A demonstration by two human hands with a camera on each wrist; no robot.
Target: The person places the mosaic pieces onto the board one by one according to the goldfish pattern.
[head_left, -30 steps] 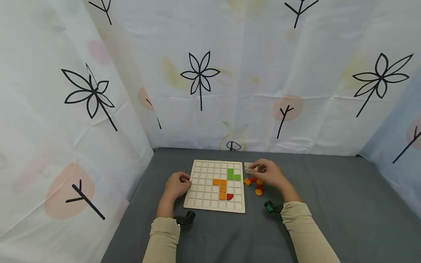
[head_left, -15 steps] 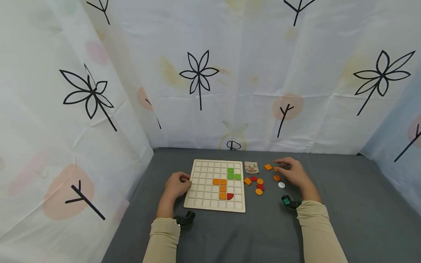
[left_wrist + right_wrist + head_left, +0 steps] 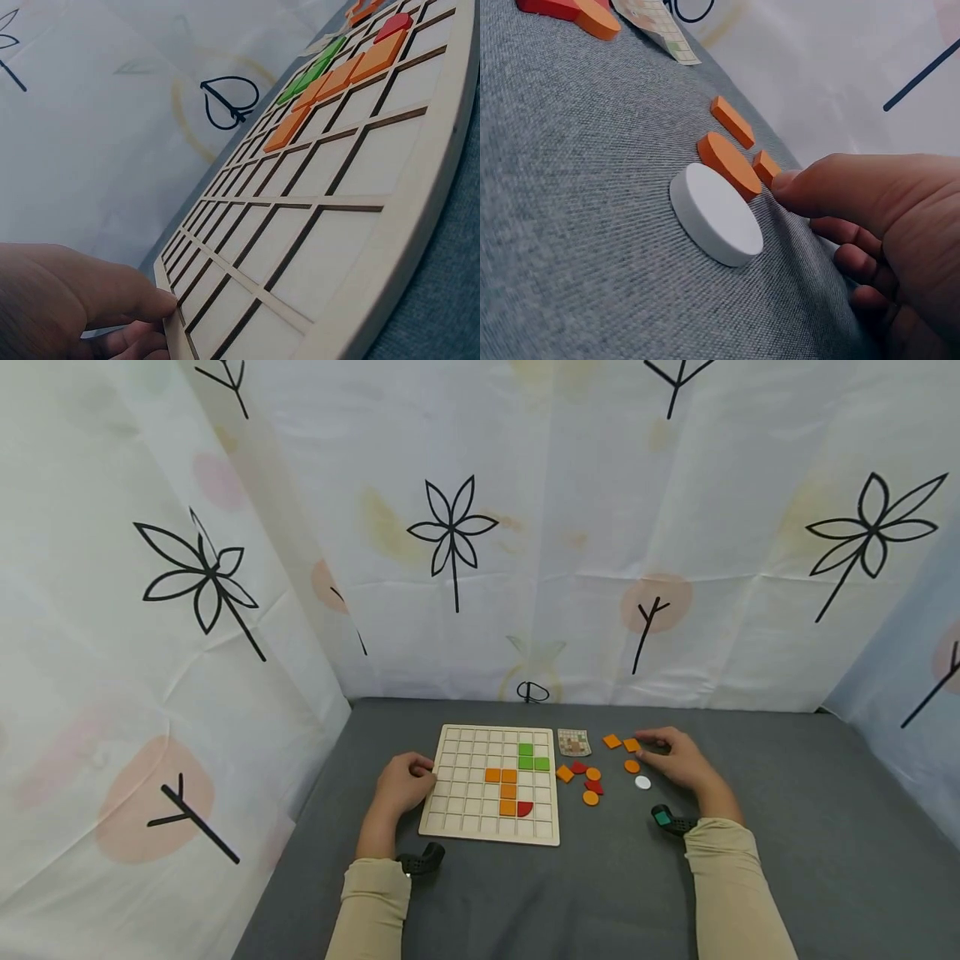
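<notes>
The wooden grid board (image 3: 465, 814) lies on the grey cloth, holding several orange squares (image 3: 507, 792), green squares (image 3: 526, 750) and one red quarter-round piece (image 3: 524, 808). My left hand (image 3: 403, 782) grips the board's left edge. Its thumb (image 3: 161, 304) rests on the rim in the left wrist view, with the other fingers curled below. To the right, my right hand (image 3: 678, 758) pinches a loose orange square tile (image 3: 632, 745). The right wrist view shows the thumb touching that tile (image 3: 765, 169); its far side is hidden. Close by lie an orange disc (image 3: 729, 166) and a white disc (image 3: 716, 214).
A small printed grid card (image 3: 574, 742) lies just right of the board. Another orange square (image 3: 612, 741) sits between card and right hand. Several orange and red pieces (image 3: 592, 786) lie loose beside the board. A patterned curtain (image 3: 480, 635) stands behind the table.
My right hand has moved right, from over the card to the orange square tile, uncovering the card, the discs and another orange square. My left hand stays at the board's edge.
</notes>
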